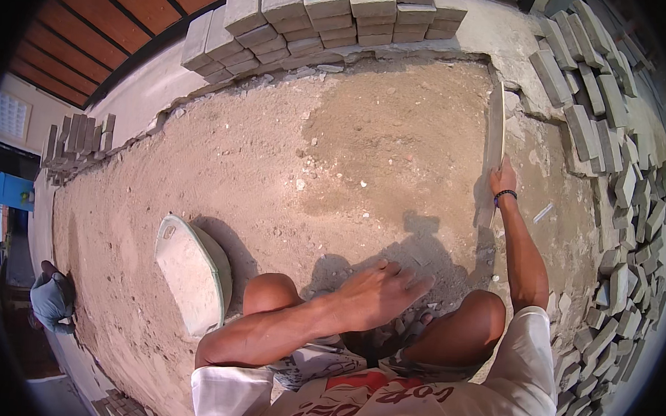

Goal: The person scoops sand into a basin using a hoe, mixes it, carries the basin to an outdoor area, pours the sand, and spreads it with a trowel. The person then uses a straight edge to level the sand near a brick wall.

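My right hand (504, 178) grips the near part of a long, narrow, pale board (496, 130). The board stands on edge on the sandy ground and reaches away toward the broken concrete edge. A dark beaded band circles my right wrist. My left hand (377, 297) hangs over the ground between my bent knees, with nothing seen in it and its fingers loosely apart. Under and ahead of it lies bare sandy soil (275, 167) with small stones, darker and damper toward the far right. To the left, a pale, dirt-coated tub (194, 276) rests tilted on the soil.
Grey paving blocks (324, 15) are stacked along the far edge. More blocks lie heaped on the right (614, 298), and a smaller stack (80, 138) stands at far left. Another person (53, 299) bends down at the left edge. A broken concrete rim (165, 112) bounds the soil.
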The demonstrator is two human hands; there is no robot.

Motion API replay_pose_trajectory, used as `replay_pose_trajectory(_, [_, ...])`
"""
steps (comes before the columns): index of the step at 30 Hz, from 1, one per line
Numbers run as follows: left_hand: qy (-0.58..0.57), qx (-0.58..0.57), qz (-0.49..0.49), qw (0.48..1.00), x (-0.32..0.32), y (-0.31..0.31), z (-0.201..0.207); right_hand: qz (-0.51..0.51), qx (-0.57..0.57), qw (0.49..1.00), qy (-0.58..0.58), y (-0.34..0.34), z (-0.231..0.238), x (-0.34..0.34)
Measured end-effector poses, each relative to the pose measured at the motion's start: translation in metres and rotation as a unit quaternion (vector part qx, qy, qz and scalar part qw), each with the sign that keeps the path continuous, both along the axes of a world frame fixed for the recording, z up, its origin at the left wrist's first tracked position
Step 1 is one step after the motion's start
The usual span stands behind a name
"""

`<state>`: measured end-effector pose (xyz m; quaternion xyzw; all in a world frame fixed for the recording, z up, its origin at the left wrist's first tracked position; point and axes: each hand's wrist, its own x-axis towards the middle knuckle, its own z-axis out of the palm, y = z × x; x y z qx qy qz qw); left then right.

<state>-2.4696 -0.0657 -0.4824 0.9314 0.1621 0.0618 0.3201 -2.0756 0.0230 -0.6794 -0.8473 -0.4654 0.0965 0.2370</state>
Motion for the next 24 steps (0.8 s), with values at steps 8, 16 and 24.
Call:
replay_pose_trajectory(8, [0.032,-0.03,0.066,0.997,-0.035,0.012,0.012,0.072,0.0,0.997,0.014,0.06,-0.036,-0.123])
replay_pose_trajectory(16, [0.002,-0.04,-0.019,0.999,-0.011,0.014,-0.01,0.163,-0.065,0.984,0.017,0.077,-0.005,-0.2])
replay_pose_trajectory(24, [-0.01,-0.065,-0.008,0.998,0.006,0.008,-0.016,0.185,-0.02,0.981,0.05,0.083,0.041,-0.225])
